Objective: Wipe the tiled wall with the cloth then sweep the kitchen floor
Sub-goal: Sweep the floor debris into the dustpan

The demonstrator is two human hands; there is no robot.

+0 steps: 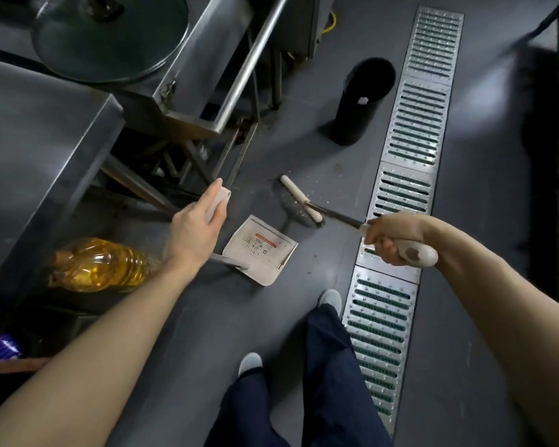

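Observation:
My left hand (196,227) grips the pale top of the dustpan's long handle. The cream dustpan (260,250) rests on the grey floor (239,317) below that hand, with bits of dirt inside. My right hand (391,238) grips the cream handle of the broom. Its dark shaft runs down left to the broom head (299,198), a pale bar with dark bristles touching the floor just beyond the dustpan's mouth. Pale crumbs lie around the bristles. No cloth or tiled wall is in view.
A steel counter (39,150) and a cooker frame with a big round lid (110,37) stand at left. A yellow oil bottle (100,266) lies below the counter. A black cylinder (362,101) stands ahead, beside a long metal drain grate (407,188). My legs are at the bottom.

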